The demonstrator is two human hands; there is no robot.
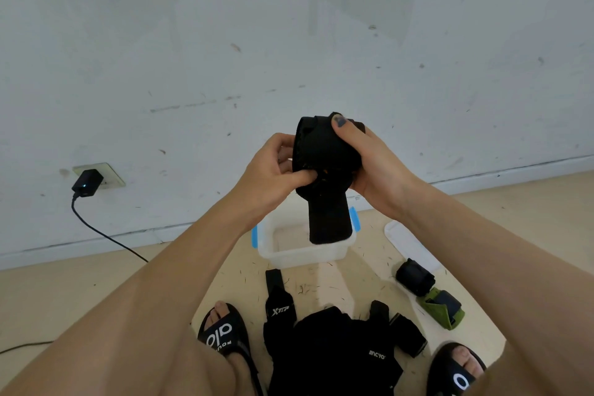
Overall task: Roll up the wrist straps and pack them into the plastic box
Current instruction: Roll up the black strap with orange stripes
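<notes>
While both hands work up in front of the white wall, we see the head view centred on a black fabric wrist strap (324, 151), partly rolled into a thick wad with its loose tail hanging straight down. We note the left hand (273, 170) pinching the near edge of the roll, thumb pressed in, fingers curled round its left side. We note the right hand (369, 161) wrapped round the right side of the roll, thumb laid over the top. Strap tail hangs above the clear rectangular plastic box with blue side clips (299, 254), which sits on the beige floor; whether the tail tip touches the box we cannot tell. We see no straps lying in the visible part of the box.

Near us, between two black slide sandals (225, 337), lies a heap of black unrolled straps (334, 354) with white lettering. To the right of the box we see a rolled black strap (414, 276), touching a green-and-black rolled strap (445, 310) just nearer. A white flat piece (405, 241) lies on the floor beyond them. Far left, a black charger (86, 182) is plugged into a wall socket, cable trailing to the floor.
</notes>
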